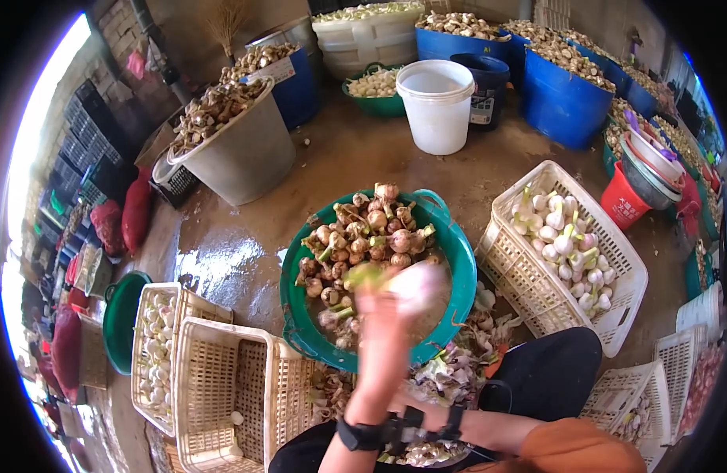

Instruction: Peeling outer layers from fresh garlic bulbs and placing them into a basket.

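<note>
My left hand [384, 304] is over a green plastic tub [467, 284], blurred by motion. It grips a pale, pinkish garlic bulb [419, 287] with a greenish stem end. Beneath it, a heap of unpeeled, soil-stained garlic bulbs [357, 236] fills the tub's far and left part. My right hand [413, 402] is low near my lap, partly covered by the left forearm; its fingers are hidden. Purplish-white garlic skins [452, 372] lie between the tub and my legs.
At right, a white plastic crate [511, 272] holds cleaned garlic bulbs [567, 242]. Another crate [215, 378] at left contains a single bulb. Beyond the tub stand a white bucket [437, 112], a grey tub [239, 154] and blue tubs [564, 100] heaped with garlic. The floor is wet.
</note>
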The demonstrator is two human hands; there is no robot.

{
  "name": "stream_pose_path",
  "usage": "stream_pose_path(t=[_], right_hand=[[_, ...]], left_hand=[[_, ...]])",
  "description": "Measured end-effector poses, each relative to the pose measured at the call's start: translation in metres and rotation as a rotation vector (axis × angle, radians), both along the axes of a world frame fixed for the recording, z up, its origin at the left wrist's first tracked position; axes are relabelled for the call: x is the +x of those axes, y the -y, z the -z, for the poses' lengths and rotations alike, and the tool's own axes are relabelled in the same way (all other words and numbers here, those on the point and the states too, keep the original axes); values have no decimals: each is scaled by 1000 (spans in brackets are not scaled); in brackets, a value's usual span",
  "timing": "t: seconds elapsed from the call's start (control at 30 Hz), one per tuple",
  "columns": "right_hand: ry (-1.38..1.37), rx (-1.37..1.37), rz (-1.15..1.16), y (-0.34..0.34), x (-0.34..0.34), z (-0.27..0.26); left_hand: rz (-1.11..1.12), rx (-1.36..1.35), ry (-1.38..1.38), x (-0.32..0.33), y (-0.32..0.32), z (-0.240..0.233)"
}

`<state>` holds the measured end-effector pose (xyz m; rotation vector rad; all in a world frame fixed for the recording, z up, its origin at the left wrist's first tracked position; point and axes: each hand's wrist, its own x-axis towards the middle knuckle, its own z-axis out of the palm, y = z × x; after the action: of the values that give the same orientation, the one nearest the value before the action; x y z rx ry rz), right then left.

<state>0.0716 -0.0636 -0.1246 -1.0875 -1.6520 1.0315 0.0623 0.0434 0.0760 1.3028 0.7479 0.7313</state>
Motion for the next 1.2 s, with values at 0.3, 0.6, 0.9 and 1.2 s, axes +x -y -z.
stream_pose_path(t=[0.3, 0.6, 0.9, 1.2], right_hand=[[674, -530, 939, -162, 139, 103], [235, -400, 304, -155, 73, -36], [-270, -146, 260, -97, 50, -117], [-358, -100, 485, -76, 39, -131]], left_hand=[[-185, -352, -88, -83, 22, 60], [16, 586, -777, -106, -31, 60], [-168, 683, -587, -82, -17, 52], [-141, 767, -579, -79, 0, 39]])
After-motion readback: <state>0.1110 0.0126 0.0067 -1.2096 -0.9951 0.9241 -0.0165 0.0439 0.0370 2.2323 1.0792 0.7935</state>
